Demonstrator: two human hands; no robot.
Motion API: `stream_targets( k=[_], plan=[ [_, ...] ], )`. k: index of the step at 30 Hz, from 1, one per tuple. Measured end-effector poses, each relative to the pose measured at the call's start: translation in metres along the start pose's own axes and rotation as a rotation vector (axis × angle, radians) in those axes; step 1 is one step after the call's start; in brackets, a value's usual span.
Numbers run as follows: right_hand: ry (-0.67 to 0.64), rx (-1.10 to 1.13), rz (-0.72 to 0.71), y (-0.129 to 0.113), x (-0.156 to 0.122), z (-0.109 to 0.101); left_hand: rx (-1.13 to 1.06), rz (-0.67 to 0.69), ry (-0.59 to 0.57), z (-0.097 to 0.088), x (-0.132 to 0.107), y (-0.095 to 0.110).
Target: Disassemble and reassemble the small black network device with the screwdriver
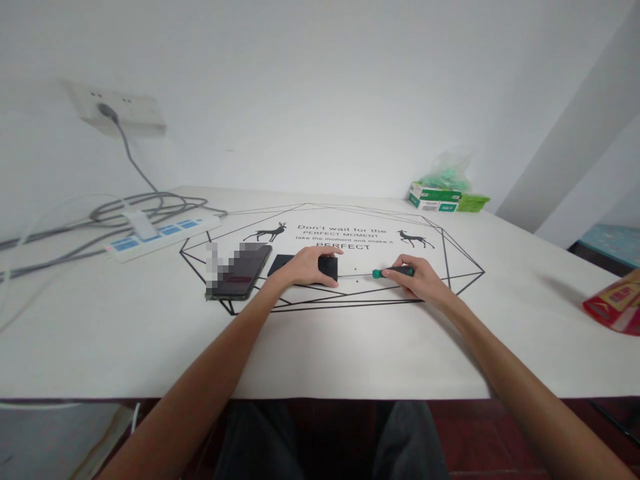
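Note:
My left hand (307,265) grips a flat black rectangular box (328,267) from above, thumb on its near edge and fingers on its far edge. What kind of box it is I cannot make out. In my right hand (419,277) is a screwdriver (395,272) with a black and green handle, lying almost level. Its thin shaft points left at the right side of the box; whether the tip touches I cannot tell. Two tiny dark specks (356,269) lie on the tabletop between the hands. A phone (239,272) lies left of the box, partly blurred out.
A white power strip (163,239) and coiled grey cables (125,212) lie at the left, below a wall socket (117,107). Green and white boxes (435,194) with a plastic bag stand at the back right. A red packet (615,307) sits at the right edge of the white table (360,353).

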State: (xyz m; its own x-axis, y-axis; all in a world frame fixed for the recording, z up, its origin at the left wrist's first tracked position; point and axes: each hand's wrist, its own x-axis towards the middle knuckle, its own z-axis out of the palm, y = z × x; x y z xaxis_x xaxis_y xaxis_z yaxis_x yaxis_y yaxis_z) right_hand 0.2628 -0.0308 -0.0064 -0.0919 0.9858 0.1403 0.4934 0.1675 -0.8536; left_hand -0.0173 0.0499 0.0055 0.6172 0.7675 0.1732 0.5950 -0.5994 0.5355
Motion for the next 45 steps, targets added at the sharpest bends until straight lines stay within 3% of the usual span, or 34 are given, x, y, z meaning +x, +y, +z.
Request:
stream_targets(
  k=[5, 12, 17, 21, 28, 33, 37, 40, 45],
  plan=[
    [0.06, -0.336, -0.159, 0.002, 0.002, 0.003, -0.016, -0.019, -0.006, 0.0, -0.001, 0.0],
    [0.132, -0.236, -0.17, 0.006, 0.005, 0.001, 0.209, -0.081, -0.105, -0.018, -0.01, 0.007],
    [0.324, -0.204, -0.151, 0.008, 0.008, -0.008, 0.21, -0.164, -0.118, -0.04, -0.019, 0.002],
    [0.407, -0.263, -0.121, 0.005, 0.007, -0.011, 0.225, -0.181, -0.129, -0.046, -0.021, 0.002],
    [0.379, -0.252, -0.107, 0.001, 0.005, -0.013, 0.341, -0.227, -0.037, -0.041, -0.018, 0.001],
    [0.247, -0.158, -0.026, -0.003, 0.001, -0.02, 0.514, -0.393, 0.089, -0.022, -0.015, 0.014],
    [0.148, -0.141, -0.017, -0.007, -0.004, -0.027, 0.544, -0.422, 0.083, -0.021, -0.016, 0.018],
    [0.103, -0.158, -0.009, -0.008, -0.005, -0.029, 0.598, -0.367, 0.04, -0.032, -0.019, 0.008],
    [0.12, -0.195, 0.024, -0.005, -0.002, -0.026, 0.523, -0.269, -0.227, -0.042, -0.022, 0.0]
  ],
)
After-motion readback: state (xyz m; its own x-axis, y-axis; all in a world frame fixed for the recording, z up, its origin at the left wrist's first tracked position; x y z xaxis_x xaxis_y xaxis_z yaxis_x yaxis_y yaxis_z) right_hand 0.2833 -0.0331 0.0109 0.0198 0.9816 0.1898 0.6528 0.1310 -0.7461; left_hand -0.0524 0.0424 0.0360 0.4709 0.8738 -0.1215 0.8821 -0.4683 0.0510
